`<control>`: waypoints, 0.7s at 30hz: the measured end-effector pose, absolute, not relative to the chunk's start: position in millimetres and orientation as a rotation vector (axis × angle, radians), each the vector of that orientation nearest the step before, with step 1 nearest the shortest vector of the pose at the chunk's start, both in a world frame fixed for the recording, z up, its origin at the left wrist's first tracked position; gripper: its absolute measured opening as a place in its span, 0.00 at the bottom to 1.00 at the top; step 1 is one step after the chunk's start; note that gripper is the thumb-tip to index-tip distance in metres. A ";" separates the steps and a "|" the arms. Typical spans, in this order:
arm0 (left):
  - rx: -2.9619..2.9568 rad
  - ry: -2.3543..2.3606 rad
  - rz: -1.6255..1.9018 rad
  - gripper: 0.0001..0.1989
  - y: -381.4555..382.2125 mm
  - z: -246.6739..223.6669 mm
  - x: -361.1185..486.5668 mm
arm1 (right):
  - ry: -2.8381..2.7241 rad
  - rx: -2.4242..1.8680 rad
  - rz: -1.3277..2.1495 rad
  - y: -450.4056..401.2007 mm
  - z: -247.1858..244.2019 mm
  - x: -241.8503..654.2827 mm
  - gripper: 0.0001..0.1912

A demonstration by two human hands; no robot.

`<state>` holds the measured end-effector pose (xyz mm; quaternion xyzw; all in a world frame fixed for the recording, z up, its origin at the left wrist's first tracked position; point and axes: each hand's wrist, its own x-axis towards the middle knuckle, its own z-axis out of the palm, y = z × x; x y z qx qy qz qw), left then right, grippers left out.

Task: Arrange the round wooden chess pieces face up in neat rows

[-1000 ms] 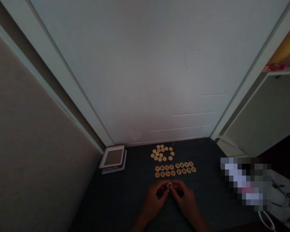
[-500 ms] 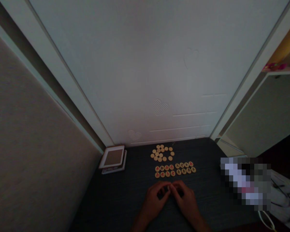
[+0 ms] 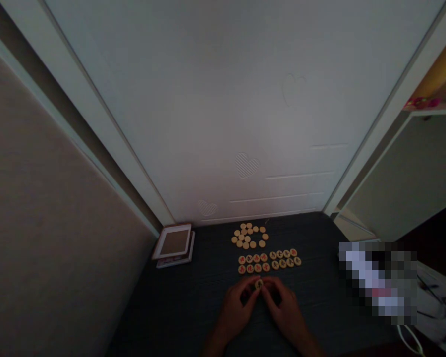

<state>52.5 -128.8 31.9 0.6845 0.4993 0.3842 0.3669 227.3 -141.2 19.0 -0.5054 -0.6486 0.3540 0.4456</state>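
A round wooden Chinese chess piece with a dark character shows its face between my two hands. My left hand pinches it from the left, and my right hand grips it from the right, fingertips meeting around its rim. Just beyond my fingers lie two rows of face-up chess pieces, with red characters mostly on the left and dark ones mostly on the right. Farther back is a loose cluster of plain, blank-side-up pieces.
The dark table ends against a white panel with heart reliefs. At the back left sits an open shallow box stacked on another part. A blurred-out object and a white cord are at the right edge.
The chess piece between my hands has turned so its dark character now faces up toward me. Both hands stay nearly in place; the pieces on the table have not moved.
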 end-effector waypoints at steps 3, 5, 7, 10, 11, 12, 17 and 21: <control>1.764 1.247 0.981 0.15 -128.4 32.1 52.0 | -1.599 -1.266 0.871 -140.8 18.3 226.5 0.11; 1.761 1.239 0.958 0.15 -128.3 32.4 51.8 | -1.595 -1.273 0.872 -140.5 17.6 226.2 0.11; 1.752 1.260 0.947 0.15 -128.3 32.5 51.9 | -1.597 -1.271 0.872 -140.2 16.6 226.3 0.11; 1.740 1.298 0.953 0.13 -128.7 32.2 52.4 | -1.593 -1.258 0.857 -140.1 14.8 226.7 0.12; 1.739 1.303 0.952 0.13 -128.9 32.3 52.5 | -1.589 -1.255 0.853 -140.1 14.3 226.8 0.12; 1.739 1.304 0.947 0.12 -129.1 32.5 52.6 | -1.585 -1.256 0.851 -140.1 14.1 226.7 0.12; 1.780 1.269 0.899 0.12 -129.5 33.8 51.9 | -1.559 -1.302 0.844 -139.9 13.6 226.1 0.13; 1.807 1.258 0.869 0.13 -129.2 33.9 51.6 | -1.558 -1.324 0.855 -139.7 12.8 227.0 0.14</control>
